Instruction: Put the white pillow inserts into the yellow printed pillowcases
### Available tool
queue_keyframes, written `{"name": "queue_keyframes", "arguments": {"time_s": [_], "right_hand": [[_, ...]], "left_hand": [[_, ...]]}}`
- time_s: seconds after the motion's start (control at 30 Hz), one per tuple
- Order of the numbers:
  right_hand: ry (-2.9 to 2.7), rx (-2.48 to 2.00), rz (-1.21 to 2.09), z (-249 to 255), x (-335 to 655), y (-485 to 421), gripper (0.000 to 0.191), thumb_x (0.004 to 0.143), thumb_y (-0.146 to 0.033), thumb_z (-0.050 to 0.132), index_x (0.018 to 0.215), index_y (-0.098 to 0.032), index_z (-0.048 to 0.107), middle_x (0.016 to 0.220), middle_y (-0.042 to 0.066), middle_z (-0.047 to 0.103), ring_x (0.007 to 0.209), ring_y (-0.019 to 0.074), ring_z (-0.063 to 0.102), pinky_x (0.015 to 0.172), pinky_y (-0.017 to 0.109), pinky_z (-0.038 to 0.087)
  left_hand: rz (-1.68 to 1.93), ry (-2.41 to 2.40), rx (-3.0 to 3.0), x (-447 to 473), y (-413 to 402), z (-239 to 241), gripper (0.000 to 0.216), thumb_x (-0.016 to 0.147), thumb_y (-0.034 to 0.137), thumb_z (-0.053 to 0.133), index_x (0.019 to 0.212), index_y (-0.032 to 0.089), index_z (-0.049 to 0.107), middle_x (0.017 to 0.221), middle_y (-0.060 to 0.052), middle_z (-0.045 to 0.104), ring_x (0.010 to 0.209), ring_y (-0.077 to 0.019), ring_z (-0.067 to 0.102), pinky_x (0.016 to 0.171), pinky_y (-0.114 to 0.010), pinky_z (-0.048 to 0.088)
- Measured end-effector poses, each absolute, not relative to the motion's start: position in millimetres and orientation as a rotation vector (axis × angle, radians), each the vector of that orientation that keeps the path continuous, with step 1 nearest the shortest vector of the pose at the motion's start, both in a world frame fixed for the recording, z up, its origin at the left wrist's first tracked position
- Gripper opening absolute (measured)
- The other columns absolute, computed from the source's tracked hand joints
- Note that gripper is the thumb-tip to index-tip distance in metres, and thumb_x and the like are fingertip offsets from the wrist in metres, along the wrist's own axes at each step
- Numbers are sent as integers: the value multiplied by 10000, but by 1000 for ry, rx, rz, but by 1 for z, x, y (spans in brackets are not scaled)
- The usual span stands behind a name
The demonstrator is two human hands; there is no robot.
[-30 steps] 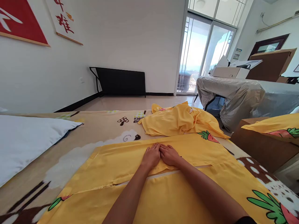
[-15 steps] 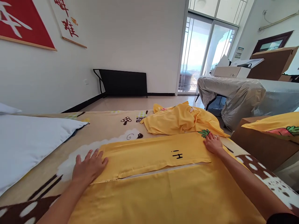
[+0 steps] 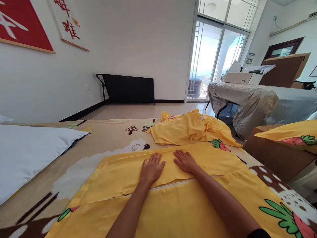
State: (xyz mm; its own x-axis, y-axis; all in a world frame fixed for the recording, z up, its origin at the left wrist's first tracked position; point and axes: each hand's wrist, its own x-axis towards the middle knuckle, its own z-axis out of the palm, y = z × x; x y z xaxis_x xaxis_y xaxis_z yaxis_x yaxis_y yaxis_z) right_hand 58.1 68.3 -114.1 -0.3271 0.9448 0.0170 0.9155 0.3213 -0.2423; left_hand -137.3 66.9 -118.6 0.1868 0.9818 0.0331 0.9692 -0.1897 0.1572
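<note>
A yellow pillowcase (image 3: 119, 175) with carrot prints lies spread flat on the bed in front of me, its far flap folded over along a white zipper line. My left hand (image 3: 151, 168) rests palm down on that flap, fingers spread. My right hand (image 3: 185, 161) lies flat beside it, a short gap between them. Neither hand holds anything.
A crumpled yellow cloth (image 3: 190, 129) lies just beyond the pillowcase. A white pillow (image 3: 27, 155) sits at the left on the patterned bedsheet (image 3: 104, 135). A brown box (image 3: 274, 155) with another yellow pillow (image 3: 289, 134) stands at the right. A plastic-covered table (image 3: 250, 99) is behind.
Half a second ago my hands were far apart at the flap's left and right ends; both have slid back to the middle, close together as one second ago.
</note>
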Motion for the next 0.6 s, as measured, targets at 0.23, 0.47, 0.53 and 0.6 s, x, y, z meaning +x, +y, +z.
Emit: {"name": "queue_keyframes", "arguments": {"time_s": [0.23,0.47,0.53,0.6], "right_hand": [[-2370,-1867,290,-122,114,77,618,939,-569,145,1481,-286,233,1569,-18,140,1441,144,115,1145,393,112],[-2235,-2127,175,-124,216,68,629,936,-563,152,1490,-271,212,1571,-4,130,1445,179,103,1153,443,58],[-2212,-2195,120,-124,235,68,634,932,-569,167,1492,-273,202,1570,-5,132,1445,186,111,1153,450,76],[-2196,-2259,53,-124,249,69,638,930,-579,163,1493,-281,194,1567,-7,150,1441,186,132,1152,455,95]], "left_hand": [[177,1956,2318,-156,75,-122,610,909,522,198,1444,251,308,1553,-6,179,1428,-190,191,1151,-501,137],[85,2084,2206,-210,75,-114,585,911,515,194,1456,315,259,1563,17,138,1440,-194,144,1146,-514,135],[54,2133,2157,-232,73,-111,586,911,518,183,1457,319,252,1566,14,128,1442,-199,134,1143,-515,138],[25,2189,2106,-258,70,-110,604,909,522,160,1467,301,229,1568,-1,119,1443,-210,127,1138,-524,139]]}}
